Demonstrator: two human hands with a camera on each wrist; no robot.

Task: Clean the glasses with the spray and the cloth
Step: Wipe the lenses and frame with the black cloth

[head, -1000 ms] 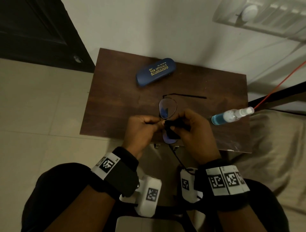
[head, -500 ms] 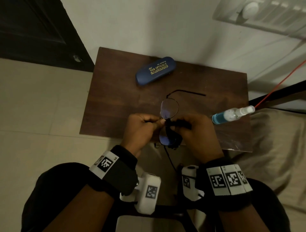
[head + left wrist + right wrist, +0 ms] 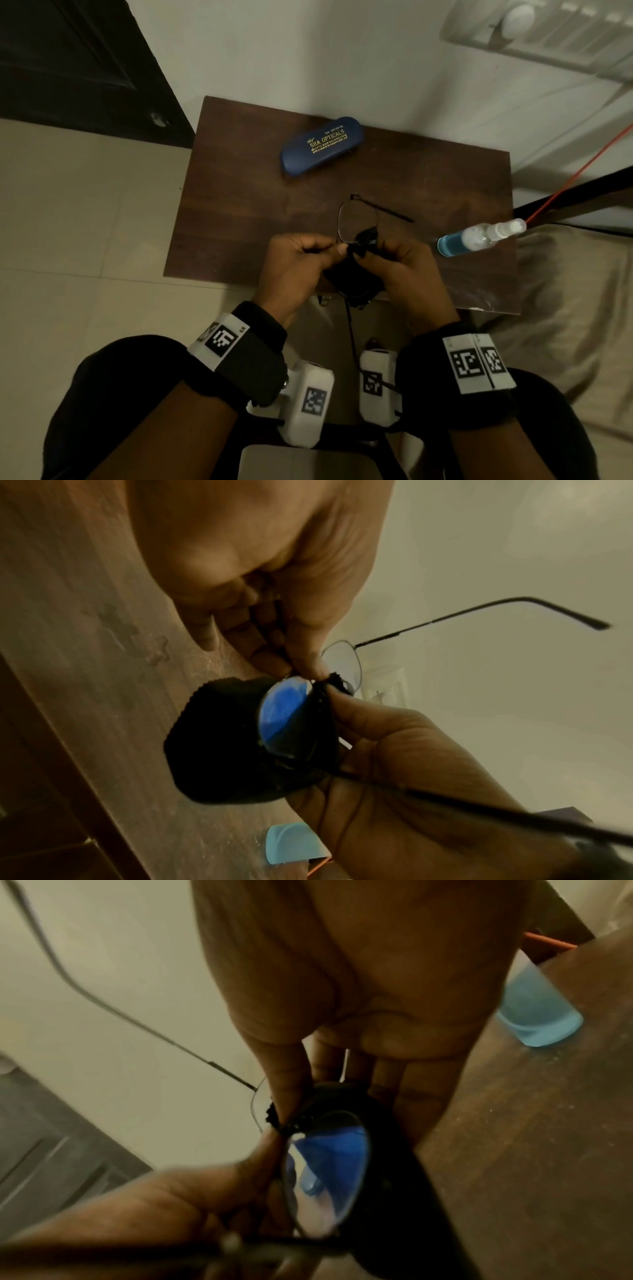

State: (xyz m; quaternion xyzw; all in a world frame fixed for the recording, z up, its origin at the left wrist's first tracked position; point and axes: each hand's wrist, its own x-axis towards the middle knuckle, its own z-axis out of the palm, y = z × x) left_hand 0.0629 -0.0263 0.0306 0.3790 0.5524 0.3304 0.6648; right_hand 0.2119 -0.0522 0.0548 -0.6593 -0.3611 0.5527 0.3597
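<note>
I hold thin black wire-framed glasses (image 3: 356, 224) above the near edge of the wooden table (image 3: 239, 205). My left hand (image 3: 337, 248) pinches the frame at the bridge (image 3: 303, 673). My right hand (image 3: 363, 253) grips a black cloth (image 3: 222, 750), which is wrapped round the near lens (image 3: 284, 710) between thumb and fingers. That lens (image 3: 329, 1172) shows a blue reflection. The far lens (image 3: 342, 664) is bare, and its temple (image 3: 479, 615) points away to the right. The spray bottle (image 3: 479, 234), with blue liquid, lies on its side at the table's right.
A closed blue glasses case (image 3: 322, 145) lies at the back of the table near the wall. The table's right edge meets a beige cloth surface (image 3: 565, 308), and a red cord (image 3: 582, 171) runs above it. A dark door (image 3: 68, 61) stands at the far left.
The right hand has worked the cloth along the near lens up to the bridge, so it now hides that lens in the head view. The glasses tilted, and the far temple now slants right.
</note>
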